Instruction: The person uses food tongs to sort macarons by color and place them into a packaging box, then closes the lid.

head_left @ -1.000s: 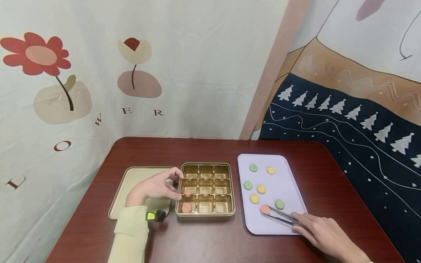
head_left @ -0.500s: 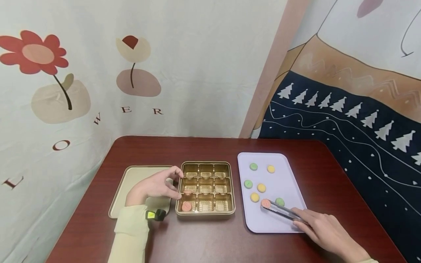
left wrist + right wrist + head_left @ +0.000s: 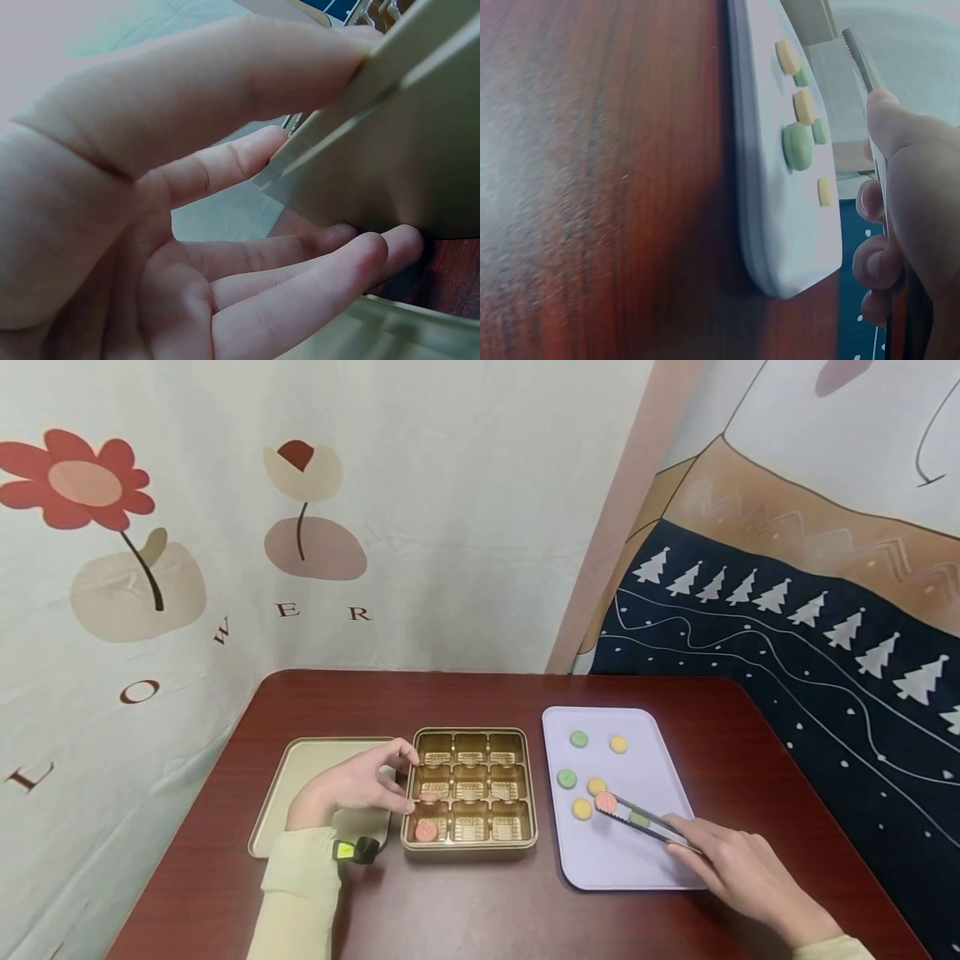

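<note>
In the head view my right hand (image 3: 750,868) holds metal tongs (image 3: 651,817), whose tips pinch a pink macaron (image 3: 605,802) over the lilac tray (image 3: 600,870). The right wrist view shows the tongs (image 3: 866,64) along my thumb; the pink macaron is out of sight there. My left hand (image 3: 356,789) grips the left rim of a gold tin (image 3: 472,850), thumb and index finger at its edge. The tin's insert has rows of compartments. One pink macaron (image 3: 426,831) lies in its near-left compartment, and another (image 3: 429,797) shows partly in the middle-left one.
Several yellow macarons (image 3: 581,809) and green macarons (image 3: 566,778) lie on the tray, one green one partly behind the tongs. A pale gold lid (image 3: 272,814) sits beneath my left forearm. The brown table (image 3: 480,910) reaches a printed cloth (image 3: 465,568) behind.
The tongs and the pink macaron have risen from the tray's near part, moving slightly away from me in view. My left hand and the tin stay in place.
</note>
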Tool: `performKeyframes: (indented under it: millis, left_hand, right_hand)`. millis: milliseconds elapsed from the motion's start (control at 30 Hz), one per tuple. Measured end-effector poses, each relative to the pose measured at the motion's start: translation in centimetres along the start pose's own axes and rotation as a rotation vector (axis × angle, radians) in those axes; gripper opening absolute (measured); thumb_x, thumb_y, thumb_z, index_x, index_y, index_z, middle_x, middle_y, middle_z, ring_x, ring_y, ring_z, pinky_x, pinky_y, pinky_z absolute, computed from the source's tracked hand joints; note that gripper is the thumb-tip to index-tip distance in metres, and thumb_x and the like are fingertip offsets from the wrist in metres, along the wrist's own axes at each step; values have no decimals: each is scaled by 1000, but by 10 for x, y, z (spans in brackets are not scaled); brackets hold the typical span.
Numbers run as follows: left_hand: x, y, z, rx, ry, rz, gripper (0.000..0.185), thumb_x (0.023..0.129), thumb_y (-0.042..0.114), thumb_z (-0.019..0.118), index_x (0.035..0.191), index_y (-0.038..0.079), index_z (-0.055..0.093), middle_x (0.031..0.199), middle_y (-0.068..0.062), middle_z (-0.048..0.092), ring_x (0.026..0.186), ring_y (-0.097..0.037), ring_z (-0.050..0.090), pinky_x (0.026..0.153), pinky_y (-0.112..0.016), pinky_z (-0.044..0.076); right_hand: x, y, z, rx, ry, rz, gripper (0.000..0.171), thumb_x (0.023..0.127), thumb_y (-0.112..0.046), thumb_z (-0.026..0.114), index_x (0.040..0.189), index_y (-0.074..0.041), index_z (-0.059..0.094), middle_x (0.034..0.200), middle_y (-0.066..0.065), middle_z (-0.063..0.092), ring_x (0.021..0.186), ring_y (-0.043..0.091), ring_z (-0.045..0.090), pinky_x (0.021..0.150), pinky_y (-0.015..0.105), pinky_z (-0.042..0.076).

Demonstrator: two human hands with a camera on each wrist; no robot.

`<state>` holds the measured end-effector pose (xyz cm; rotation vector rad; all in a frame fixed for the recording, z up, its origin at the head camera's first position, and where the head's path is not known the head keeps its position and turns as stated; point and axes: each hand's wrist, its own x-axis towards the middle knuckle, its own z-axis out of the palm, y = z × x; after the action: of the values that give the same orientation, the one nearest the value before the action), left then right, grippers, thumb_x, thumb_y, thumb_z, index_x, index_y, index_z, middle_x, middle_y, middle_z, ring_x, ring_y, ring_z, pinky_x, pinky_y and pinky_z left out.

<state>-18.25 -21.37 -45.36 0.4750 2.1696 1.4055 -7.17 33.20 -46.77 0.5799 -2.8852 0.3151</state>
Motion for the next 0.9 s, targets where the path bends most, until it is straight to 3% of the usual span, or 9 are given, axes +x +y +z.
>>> performKeyframes:
  millis: [200, 500, 900]
  left_hand:
    - [1, 1, 0, 16, 3, -2, 59, 82, 6, 89, 125, 6, 48, 133, -28, 48, 98, -30, 73, 82, -41, 62]
    - [-1, 0, -1, 10, -18, 22, 60, 82, 3, 87, 127, 1, 47, 137, -34, 47, 96, -30, 75, 83, -42, 63]
    - [-1, 0, 0, -7, -24, 37, 57, 83, 2, 86, 125, 3, 47, 135, -31, 46, 95, -31, 75, 82, -41, 63]
  right_hand:
    - [8, -3, -4, -13, 34, -24, 39, 93, -38, 81, 128, -24, 74, 100, -11, 75, 70, -4, 50, 61, 25, 54]
    - [28, -13, -10, -12, 43, -42, 38, 93, -36, 80, 129, -28, 72, 83, -21, 60, 63, -5, 43, 52, 19, 39]
    - [52, -29, -16, 16, 37, -99, 41, 93, -34, 81, 131, -24, 71, 90, -15, 69, 66, -4, 46, 53, 18, 39]
